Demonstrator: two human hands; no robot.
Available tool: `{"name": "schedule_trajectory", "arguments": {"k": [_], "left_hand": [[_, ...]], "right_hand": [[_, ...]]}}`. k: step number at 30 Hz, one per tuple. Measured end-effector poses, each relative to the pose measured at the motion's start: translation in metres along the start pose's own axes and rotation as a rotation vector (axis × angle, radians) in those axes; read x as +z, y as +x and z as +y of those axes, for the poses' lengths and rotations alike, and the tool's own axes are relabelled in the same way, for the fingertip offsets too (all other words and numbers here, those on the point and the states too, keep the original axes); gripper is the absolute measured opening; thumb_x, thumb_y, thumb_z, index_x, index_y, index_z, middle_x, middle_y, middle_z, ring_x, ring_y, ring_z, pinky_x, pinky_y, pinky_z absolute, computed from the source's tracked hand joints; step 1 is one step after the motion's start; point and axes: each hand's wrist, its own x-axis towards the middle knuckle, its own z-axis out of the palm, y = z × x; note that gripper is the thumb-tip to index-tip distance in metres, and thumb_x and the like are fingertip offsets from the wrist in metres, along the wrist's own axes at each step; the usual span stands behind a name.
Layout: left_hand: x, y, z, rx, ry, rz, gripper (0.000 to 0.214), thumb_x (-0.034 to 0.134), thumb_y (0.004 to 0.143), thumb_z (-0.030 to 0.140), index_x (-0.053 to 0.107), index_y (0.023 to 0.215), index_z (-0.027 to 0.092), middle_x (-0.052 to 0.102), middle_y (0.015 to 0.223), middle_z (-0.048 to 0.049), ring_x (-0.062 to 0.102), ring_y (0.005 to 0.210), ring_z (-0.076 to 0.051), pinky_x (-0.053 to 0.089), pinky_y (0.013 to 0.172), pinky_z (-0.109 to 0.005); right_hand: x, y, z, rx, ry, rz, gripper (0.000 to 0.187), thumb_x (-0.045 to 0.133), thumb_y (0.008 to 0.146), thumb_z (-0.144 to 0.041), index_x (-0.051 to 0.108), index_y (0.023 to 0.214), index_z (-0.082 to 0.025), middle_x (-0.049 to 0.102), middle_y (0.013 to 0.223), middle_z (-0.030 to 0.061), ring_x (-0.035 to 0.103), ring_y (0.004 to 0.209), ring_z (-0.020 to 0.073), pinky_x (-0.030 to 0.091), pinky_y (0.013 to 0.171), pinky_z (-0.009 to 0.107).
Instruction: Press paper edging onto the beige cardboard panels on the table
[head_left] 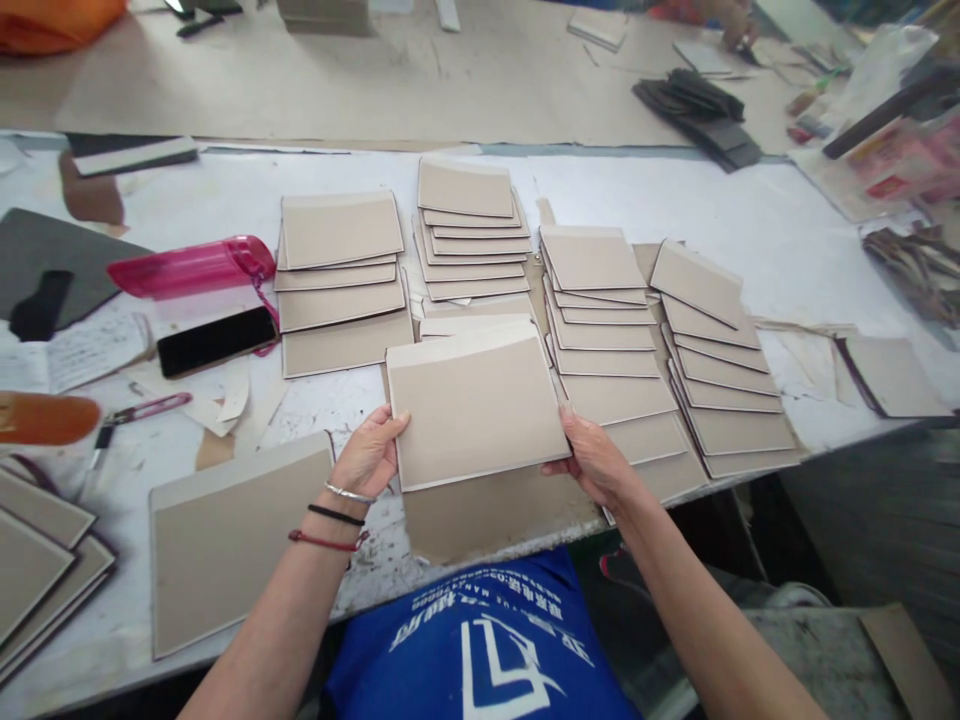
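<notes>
Between my two hands is a beige rectangular panel (480, 410) with dark edges and a paler strip along its top. My left hand (373, 448) grips its left edge, thumb on the face. At the lower right corner, my right hand (596, 455) pinches the other edge. The panel is held above a brown sheet (480, 520) at the table's front edge. Behind it, similar panels lie overlapped in columns: a left column (337, 235), a middle column (465, 190), a right column (592, 260) and a far-right column (724, 390). Another panel (232, 540) lies left of my left hand.
A black phone (217, 342) and a pink translucent case (191, 268) lie to the left, near an orange bottle (49, 418) and a pen (97, 460). More panels (45, 560) are stacked at lower left. Dark pieces (701, 115) lie at the back; another person's hand (739, 30) shows far right.
</notes>
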Motion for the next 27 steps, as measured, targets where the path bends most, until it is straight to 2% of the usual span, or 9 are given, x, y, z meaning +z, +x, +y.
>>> {"name": "schedule_trajectory", "arguments": {"k": [8, 12, 14, 19, 22, 27], "left_hand": [[-0.003, -0.016, -0.001, 0.015, -0.02, 0.001, 0.035, 0.065, 0.067, 0.012, 0.054, 0.101, 0.014, 0.068, 0.089, -0.0066, 0.064, 0.083, -0.019, 0.055, 0.077, -0.032], [-0.006, -0.023, -0.003, -0.002, -0.021, -0.029, 0.039, 0.066, 0.067, 0.013, 0.053, 0.104, 0.014, 0.068, 0.09, -0.0069, 0.064, 0.083, -0.02, 0.055, 0.074, -0.032], [-0.007, -0.03, -0.005, -0.011, -0.025, -0.062, 0.04, 0.066, 0.068, 0.016, 0.052, 0.106, 0.015, 0.067, 0.093, -0.0074, 0.064, 0.083, -0.021, 0.056, 0.073, -0.032], [-0.018, -0.049, -0.026, -0.106, -0.017, -0.169, 0.053, 0.071, 0.064, 0.019, 0.048, 0.112, 0.018, 0.065, 0.102, -0.0083, 0.063, 0.088, -0.023, 0.055, 0.076, -0.036], [-0.028, -0.058, -0.047, -0.108, -0.01, -0.147, 0.06, 0.073, 0.062, 0.022, 0.045, 0.115, 0.017, 0.065, 0.101, -0.0094, 0.062, 0.091, -0.025, 0.054, 0.078, -0.037], [-0.031, -0.061, -0.077, 0.0, 0.033, -0.06, 0.066, 0.074, 0.058, 0.028, 0.045, 0.115, 0.015, 0.065, 0.1, -0.011, 0.061, 0.093, -0.027, 0.053, 0.076, -0.038]], "right_hand": [[0.006, -0.028, -0.002, -0.07, 0.048, -0.039, 0.036, 0.042, 0.087, -0.044, 0.059, 0.099, -0.015, 0.066, 0.086, 0.0051, 0.06, 0.069, 0.0155, 0.056, 0.053, 0.027], [0.012, -0.039, 0.002, -0.075, -0.021, -0.038, 0.03, 0.053, 0.081, -0.041, 0.058, 0.098, -0.016, 0.065, 0.087, 0.0032, 0.06, 0.07, 0.0146, 0.056, 0.054, 0.025], [0.014, -0.042, 0.008, -0.096, -0.061, 0.006, 0.03, 0.056, 0.077, -0.04, 0.058, 0.096, -0.017, 0.064, 0.086, 0.0021, 0.059, 0.072, 0.0145, 0.056, 0.053, 0.024], [0.013, -0.043, 0.043, -0.1, -0.155, 0.176, 0.03, 0.054, 0.073, -0.044, 0.056, 0.084, -0.017, 0.06, 0.073, 0.0004, 0.056, 0.066, 0.0144, 0.053, 0.046, 0.023], [0.011, -0.04, 0.076, -0.063, -0.193, 0.19, 0.031, 0.051, 0.072, -0.047, 0.055, 0.082, -0.017, 0.059, 0.073, 0.0009, 0.056, 0.066, 0.0159, 0.052, 0.045, 0.025], [0.004, -0.033, 0.121, 0.023, -0.185, 0.19, 0.039, 0.05, 0.07, -0.052, 0.052, 0.087, -0.017, 0.058, 0.076, 0.0024, 0.056, 0.067, 0.0175, 0.052, 0.048, 0.028]]}}
